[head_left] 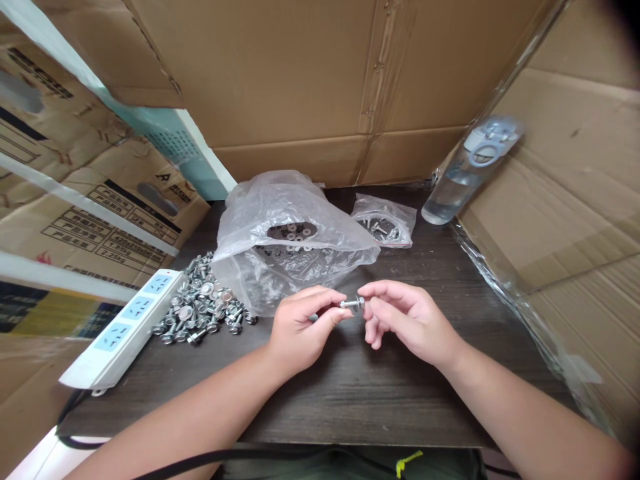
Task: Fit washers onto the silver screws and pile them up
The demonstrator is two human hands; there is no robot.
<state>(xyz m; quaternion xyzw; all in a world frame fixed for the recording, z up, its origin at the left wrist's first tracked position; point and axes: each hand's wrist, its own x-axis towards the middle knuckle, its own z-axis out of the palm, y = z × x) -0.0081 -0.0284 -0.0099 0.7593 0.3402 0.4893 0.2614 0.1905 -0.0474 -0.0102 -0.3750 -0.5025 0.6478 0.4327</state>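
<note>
A small metal bolt [353,303] lies roughly level above the table, its hex head toward the right and what looks like a washer near the head. My left hand [305,323] pinches the shank end between thumb and index finger. At the head end, the index finger and thumb of my right hand [413,317] close in on the bolt, the other fingers curled below. Left of my hands is a heap of bolts [200,310], many seemingly fitted with washers. Behind them, a clear plastic bag [280,200] shows several loose washers [297,238] through its opening.
A zip bag [385,223] of bolts lies at the back, near a water bottle [467,173]. The white power strip [125,327] borders the heap on the left. Cardboard walls [295,73] surround the dark table [350,407]. A black cable [225,455] crosses the front.
</note>
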